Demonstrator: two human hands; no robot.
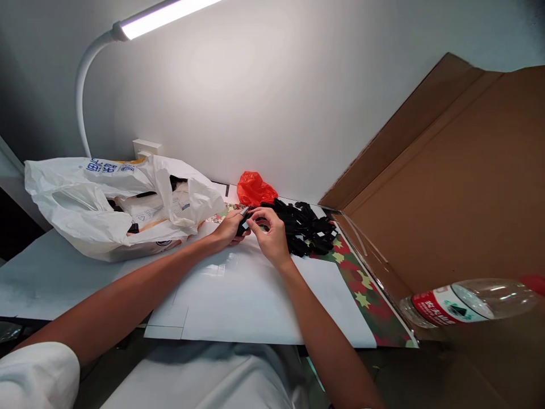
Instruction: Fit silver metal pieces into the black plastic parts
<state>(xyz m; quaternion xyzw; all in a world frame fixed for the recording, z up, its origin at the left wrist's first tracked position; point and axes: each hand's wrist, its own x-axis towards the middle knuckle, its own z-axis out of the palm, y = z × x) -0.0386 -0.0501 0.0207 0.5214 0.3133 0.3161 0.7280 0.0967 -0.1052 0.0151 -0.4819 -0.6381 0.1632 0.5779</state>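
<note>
Near the middle of the table, my left hand (230, 228) is closed round a small black item (242, 228) that has a pale patch on it. My right hand (271, 234) meets it from the right, thumb and forefinger pinched at the item's edge; what lies between those fingertips is too small to make out. Just behind and right of my right hand lies a heap of black pieces (304, 224), some with small white labels. A crumpled red plastic bag (254, 188) sits behind my hands, close to the wall.
A large white plastic bag (106, 210) with packets inside stands at the left, under a lit lamp (166, 18). White sheets (238, 301) cover the table over a patterned cloth (368, 295). Cardboard (468, 182) and a clear bottle (472, 302) are at the right.
</note>
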